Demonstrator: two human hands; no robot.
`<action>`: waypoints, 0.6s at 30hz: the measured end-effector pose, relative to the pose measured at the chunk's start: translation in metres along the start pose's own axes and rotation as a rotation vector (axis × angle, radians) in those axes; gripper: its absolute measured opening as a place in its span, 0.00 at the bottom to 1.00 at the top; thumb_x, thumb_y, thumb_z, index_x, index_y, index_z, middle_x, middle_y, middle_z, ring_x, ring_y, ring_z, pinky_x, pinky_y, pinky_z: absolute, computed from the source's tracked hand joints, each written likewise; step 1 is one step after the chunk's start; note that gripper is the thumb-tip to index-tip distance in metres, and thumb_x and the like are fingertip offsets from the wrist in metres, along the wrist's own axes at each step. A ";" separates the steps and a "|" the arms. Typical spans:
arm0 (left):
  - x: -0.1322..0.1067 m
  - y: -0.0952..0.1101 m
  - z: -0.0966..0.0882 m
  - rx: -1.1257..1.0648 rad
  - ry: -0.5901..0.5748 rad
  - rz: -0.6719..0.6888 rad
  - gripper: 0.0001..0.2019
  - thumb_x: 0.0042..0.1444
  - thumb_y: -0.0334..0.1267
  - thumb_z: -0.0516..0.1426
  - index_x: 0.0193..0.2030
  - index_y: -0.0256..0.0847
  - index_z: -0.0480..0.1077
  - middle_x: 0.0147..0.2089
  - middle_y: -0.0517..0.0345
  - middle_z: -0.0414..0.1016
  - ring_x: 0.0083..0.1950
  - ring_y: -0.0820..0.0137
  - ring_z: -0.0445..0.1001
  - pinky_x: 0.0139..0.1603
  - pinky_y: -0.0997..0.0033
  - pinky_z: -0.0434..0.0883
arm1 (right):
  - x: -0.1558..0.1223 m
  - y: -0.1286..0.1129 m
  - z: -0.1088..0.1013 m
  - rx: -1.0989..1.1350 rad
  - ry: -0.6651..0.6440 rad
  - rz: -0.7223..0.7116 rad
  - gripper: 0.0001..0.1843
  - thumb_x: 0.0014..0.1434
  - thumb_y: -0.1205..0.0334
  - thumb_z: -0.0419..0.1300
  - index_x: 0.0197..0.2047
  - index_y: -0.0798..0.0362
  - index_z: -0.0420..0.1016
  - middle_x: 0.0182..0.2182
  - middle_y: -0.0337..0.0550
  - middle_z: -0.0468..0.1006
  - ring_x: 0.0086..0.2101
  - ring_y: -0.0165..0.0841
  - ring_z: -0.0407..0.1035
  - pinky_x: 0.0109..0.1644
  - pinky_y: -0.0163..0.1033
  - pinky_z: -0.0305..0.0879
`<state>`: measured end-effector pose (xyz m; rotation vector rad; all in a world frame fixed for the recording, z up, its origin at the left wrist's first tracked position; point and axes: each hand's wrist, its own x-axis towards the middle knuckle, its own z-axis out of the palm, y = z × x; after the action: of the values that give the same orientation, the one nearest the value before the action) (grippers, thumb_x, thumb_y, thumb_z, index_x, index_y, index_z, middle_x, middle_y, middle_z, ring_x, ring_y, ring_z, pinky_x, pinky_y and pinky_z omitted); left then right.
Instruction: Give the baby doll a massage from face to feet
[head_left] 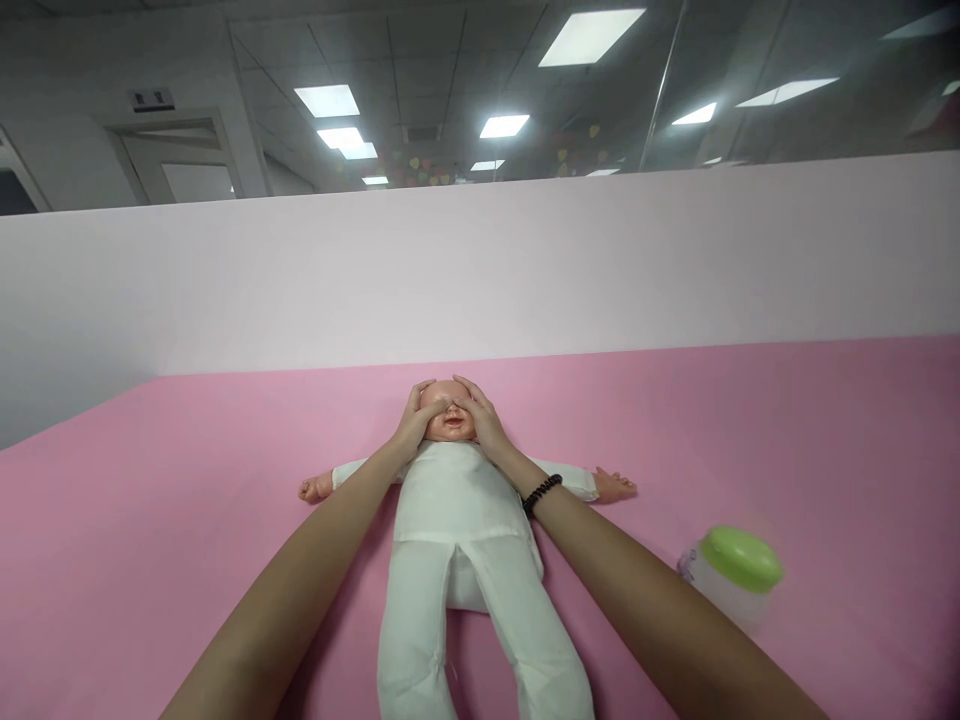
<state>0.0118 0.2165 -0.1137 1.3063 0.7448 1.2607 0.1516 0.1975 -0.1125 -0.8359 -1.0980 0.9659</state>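
- Pink mat fills the lower part of this head view, below a pale wall. The doll lies on its back on it, dressed in white, between your forearms.
- Its long axis runs straight out from you: head pointing away under your hands, legs toward you, arms spread to either side.
- Your left hand and right hand are together on its head, cupped either side of the face. Your fingers meet over the eyes and nose, leaving the mouth showing. Whether they grip or only rest can't be told from here.
- A blurred jar with a green lid stands just beside your right forearm, on the side away from the doll. A black bead bracelet sits on your right wrist.
- Risks, as I judge them: heavy pressure could make your fingers slide on the smooth face or shift the head, and swinging your right arm outward could knock the jar over.
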 end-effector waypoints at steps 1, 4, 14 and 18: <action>0.000 0.000 0.001 -0.014 -0.002 -0.014 0.30 0.50 0.44 0.65 0.60 0.49 0.63 0.57 0.51 0.72 0.53 0.62 0.76 0.57 0.58 0.74 | 0.001 0.001 0.000 0.007 0.002 0.000 0.28 0.49 0.55 0.62 0.55 0.46 0.78 0.58 0.40 0.76 0.60 0.43 0.66 0.66 0.47 0.62; 0.000 0.002 0.003 -0.017 0.042 -0.028 0.25 0.53 0.45 0.63 0.57 0.48 0.65 0.57 0.52 0.72 0.54 0.62 0.75 0.57 0.59 0.74 | 0.004 0.005 -0.003 0.028 0.004 -0.022 0.26 0.50 0.56 0.60 0.53 0.46 0.79 0.59 0.39 0.76 0.62 0.43 0.64 0.69 0.48 0.58; -0.002 0.002 0.002 0.011 0.010 -0.022 0.28 0.52 0.44 0.64 0.59 0.48 0.62 0.57 0.51 0.71 0.53 0.62 0.76 0.56 0.59 0.74 | 0.001 0.001 -0.003 -0.003 -0.038 0.004 0.29 0.50 0.54 0.63 0.57 0.45 0.76 0.61 0.40 0.73 0.61 0.43 0.66 0.67 0.48 0.61; 0.005 -0.002 0.002 0.001 0.056 -0.026 0.21 0.56 0.44 0.59 0.57 0.47 0.63 0.56 0.51 0.70 0.55 0.63 0.74 0.56 0.61 0.74 | 0.006 0.005 -0.004 0.036 -0.010 -0.018 0.25 0.50 0.55 0.60 0.52 0.46 0.78 0.59 0.40 0.75 0.63 0.43 0.63 0.69 0.47 0.58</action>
<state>0.0156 0.2211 -0.1137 1.2622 0.7995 1.2808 0.1550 0.2048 -0.1162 -0.7918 -1.0918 0.9731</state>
